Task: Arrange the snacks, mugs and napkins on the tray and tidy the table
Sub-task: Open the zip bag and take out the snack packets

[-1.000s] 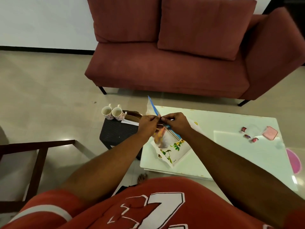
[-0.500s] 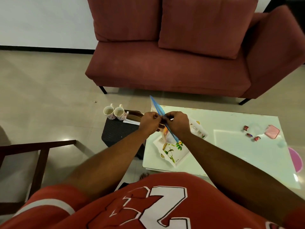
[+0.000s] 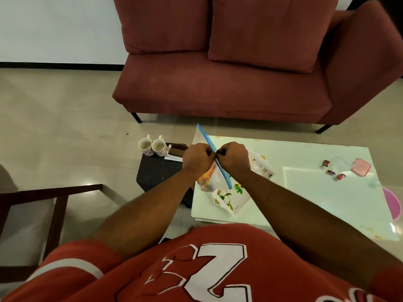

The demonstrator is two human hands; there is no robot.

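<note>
My left hand [image 3: 197,159] and my right hand [image 3: 234,156] both pinch the blue zip strip of a clear snack bag [image 3: 212,177] with orange snacks inside, held above a white floral tray [image 3: 231,198] at the white table's [image 3: 316,192] left end. Two flowered mugs [image 3: 152,146] stand side by side on a dark stool [image 3: 157,171] to the left, with a white napkin [image 3: 173,158] next to them. Small wrapped sweets [image 3: 332,171] and a pink lidded box [image 3: 361,167] lie at the table's far right.
A red sofa [image 3: 218,83] stands behind the table. A dark wooden chair frame [image 3: 43,203] is at the left. Brown bowls [image 3: 177,149] sit on the stool beside the mugs. A pink round object [image 3: 392,203] lies past the table's right edge.
My two hands have drawn closer together on the bag's blue strip, and the bag has tilted more upright over the tray. The view shifted slightly.
</note>
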